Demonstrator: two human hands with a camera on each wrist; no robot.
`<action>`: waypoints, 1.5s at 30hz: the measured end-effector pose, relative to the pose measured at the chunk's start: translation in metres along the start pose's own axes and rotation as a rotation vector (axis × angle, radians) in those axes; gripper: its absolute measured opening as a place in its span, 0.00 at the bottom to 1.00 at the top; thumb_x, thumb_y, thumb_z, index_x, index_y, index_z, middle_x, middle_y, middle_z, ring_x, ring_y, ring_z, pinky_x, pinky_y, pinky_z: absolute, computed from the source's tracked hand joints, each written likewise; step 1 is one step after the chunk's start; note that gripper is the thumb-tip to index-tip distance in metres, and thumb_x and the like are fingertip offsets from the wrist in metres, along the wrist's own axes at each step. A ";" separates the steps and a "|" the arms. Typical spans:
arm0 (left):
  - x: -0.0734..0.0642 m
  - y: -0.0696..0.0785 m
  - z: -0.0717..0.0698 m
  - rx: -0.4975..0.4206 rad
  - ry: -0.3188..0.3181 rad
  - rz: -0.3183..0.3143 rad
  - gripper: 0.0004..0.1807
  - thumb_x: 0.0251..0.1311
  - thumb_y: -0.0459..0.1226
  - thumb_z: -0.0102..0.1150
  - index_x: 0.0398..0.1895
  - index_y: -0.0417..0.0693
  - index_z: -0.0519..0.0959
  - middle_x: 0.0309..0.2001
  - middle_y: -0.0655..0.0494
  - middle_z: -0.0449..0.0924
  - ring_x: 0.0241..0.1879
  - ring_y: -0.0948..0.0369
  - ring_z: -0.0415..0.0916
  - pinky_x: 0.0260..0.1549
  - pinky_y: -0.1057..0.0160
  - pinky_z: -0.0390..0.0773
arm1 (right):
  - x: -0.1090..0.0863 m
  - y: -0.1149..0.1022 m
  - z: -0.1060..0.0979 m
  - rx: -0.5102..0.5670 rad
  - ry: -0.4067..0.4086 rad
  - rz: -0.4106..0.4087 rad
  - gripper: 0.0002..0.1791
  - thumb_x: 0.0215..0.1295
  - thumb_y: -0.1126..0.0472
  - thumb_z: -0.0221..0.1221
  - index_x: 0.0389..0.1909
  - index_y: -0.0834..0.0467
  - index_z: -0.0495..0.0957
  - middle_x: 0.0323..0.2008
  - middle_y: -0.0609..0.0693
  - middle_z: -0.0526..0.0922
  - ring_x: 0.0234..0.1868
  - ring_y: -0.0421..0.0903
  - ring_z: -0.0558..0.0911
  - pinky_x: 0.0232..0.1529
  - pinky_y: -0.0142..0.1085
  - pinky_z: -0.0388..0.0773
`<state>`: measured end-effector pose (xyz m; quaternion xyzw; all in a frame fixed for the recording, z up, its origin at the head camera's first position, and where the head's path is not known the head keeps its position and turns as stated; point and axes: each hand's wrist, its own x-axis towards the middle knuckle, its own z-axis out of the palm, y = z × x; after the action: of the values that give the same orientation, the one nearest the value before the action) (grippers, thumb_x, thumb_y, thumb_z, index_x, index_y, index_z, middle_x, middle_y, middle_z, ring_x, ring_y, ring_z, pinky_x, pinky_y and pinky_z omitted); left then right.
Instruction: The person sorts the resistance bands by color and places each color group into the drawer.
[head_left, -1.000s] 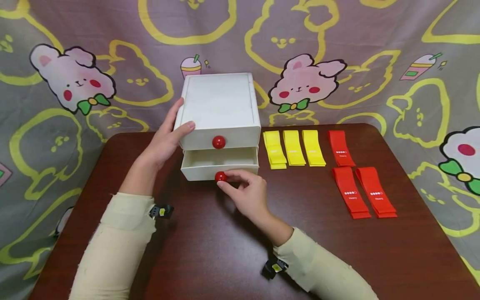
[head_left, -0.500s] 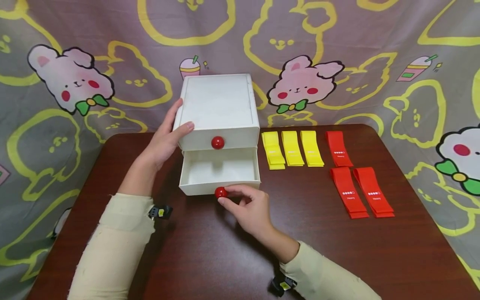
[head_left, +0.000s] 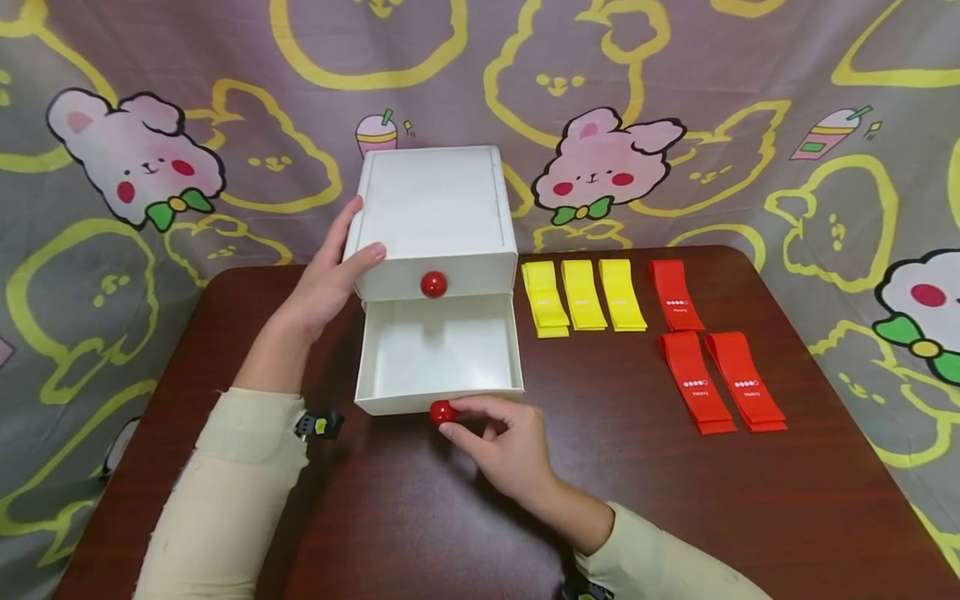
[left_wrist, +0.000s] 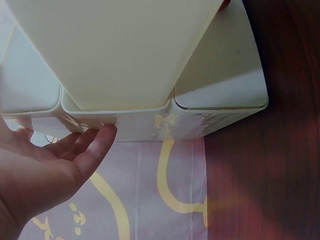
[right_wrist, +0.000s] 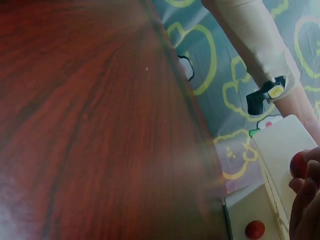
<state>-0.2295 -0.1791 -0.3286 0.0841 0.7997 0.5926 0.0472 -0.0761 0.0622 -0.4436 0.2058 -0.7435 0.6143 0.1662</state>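
Note:
A white drawer cabinet stands toward the back of the table. Its pulled-out drawer shows a bare white floor. The thumb and index finger of my right hand pinch the round red knob on that drawer's front. My left hand rests against the cabinet's left side, thumb over the top's front edge and fingers extended along the wall. In the left wrist view its fingertips touch the cabinet wall. Another red knob is on the drawer above, and a lower knob shows in the right wrist view.
Three folded yellow bands lie in a row right of the cabinet. Farther right are three folded red bands with white print. A patterned curtain hangs close behind the dark wooden table.
My right hand has drawn the drawer steadily toward me by its knob, exposing more of the inside. The left hand has stayed on the cabinet's side.

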 end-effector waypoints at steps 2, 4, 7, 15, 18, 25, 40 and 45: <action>0.000 0.000 0.000 0.000 -0.002 0.001 0.43 0.68 0.53 0.57 0.79 0.77 0.44 0.78 0.55 0.44 0.71 0.49 0.49 0.66 0.40 0.54 | -0.002 0.000 -0.002 -0.002 -0.010 -0.018 0.12 0.53 0.66 0.75 0.40 0.59 0.88 0.34 0.48 0.88 0.10 0.32 0.65 0.09 0.25 0.62; 0.000 0.000 0.001 -0.001 -0.005 0.000 0.43 0.68 0.53 0.57 0.80 0.76 0.44 0.78 0.54 0.44 0.71 0.49 0.49 0.66 0.40 0.54 | -0.005 0.001 -0.005 -0.002 -0.021 -0.038 0.12 0.52 0.69 0.74 0.39 0.62 0.87 0.32 0.51 0.88 0.10 0.32 0.65 0.09 0.24 0.62; 0.000 -0.001 0.001 -0.003 -0.006 -0.003 0.43 0.68 0.53 0.57 0.80 0.76 0.44 0.77 0.54 0.44 0.71 0.48 0.50 0.65 0.40 0.55 | -0.010 0.001 -0.015 0.022 -0.054 -0.041 0.12 0.51 0.73 0.73 0.37 0.64 0.87 0.29 0.52 0.87 0.10 0.33 0.64 0.09 0.23 0.60; 0.001 -0.001 0.000 0.001 -0.001 -0.016 0.43 0.67 0.54 0.57 0.79 0.78 0.44 0.77 0.55 0.45 0.71 0.48 0.50 0.65 0.39 0.56 | -0.013 -0.008 -0.057 0.073 -0.222 -0.113 0.10 0.54 0.73 0.71 0.37 0.59 0.88 0.31 0.49 0.87 0.13 0.31 0.66 0.11 0.23 0.62; 0.001 0.000 0.000 0.004 0.001 -0.018 0.43 0.68 0.54 0.57 0.79 0.78 0.44 0.78 0.55 0.44 0.71 0.48 0.50 0.65 0.39 0.56 | -0.008 -0.011 -0.074 0.067 -0.275 -0.170 0.12 0.54 0.72 0.71 0.38 0.56 0.88 0.31 0.47 0.87 0.14 0.31 0.68 0.13 0.23 0.65; 0.000 0.000 0.001 0.011 0.005 -0.020 0.43 0.67 0.55 0.57 0.79 0.78 0.44 0.78 0.56 0.43 0.71 0.48 0.49 0.65 0.39 0.55 | 0.005 -0.012 -0.112 0.008 -0.313 -0.199 0.15 0.49 0.74 0.73 0.38 0.57 0.88 0.31 0.46 0.86 0.16 0.33 0.70 0.15 0.24 0.66; 0.000 -0.001 0.001 0.011 0.007 -0.016 0.43 0.67 0.55 0.56 0.79 0.78 0.44 0.78 0.56 0.44 0.71 0.48 0.49 0.66 0.39 0.54 | 0.040 -0.005 -0.182 -0.227 -0.286 -0.009 0.23 0.49 0.75 0.73 0.49 0.61 0.85 0.32 0.44 0.84 0.16 0.42 0.70 0.16 0.34 0.68; -0.001 0.000 0.001 0.006 0.003 -0.017 0.43 0.68 0.54 0.56 0.79 0.78 0.44 0.78 0.56 0.43 0.71 0.48 0.49 0.66 0.39 0.54 | 0.049 -0.011 -0.195 -0.270 -0.275 0.083 0.22 0.51 0.76 0.71 0.50 0.66 0.83 0.33 0.51 0.84 0.14 0.45 0.68 0.14 0.36 0.67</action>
<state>-0.2286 -0.1778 -0.3289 0.0765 0.8022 0.5899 0.0511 -0.1139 0.2469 -0.3724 0.2327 -0.8427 0.4814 0.0636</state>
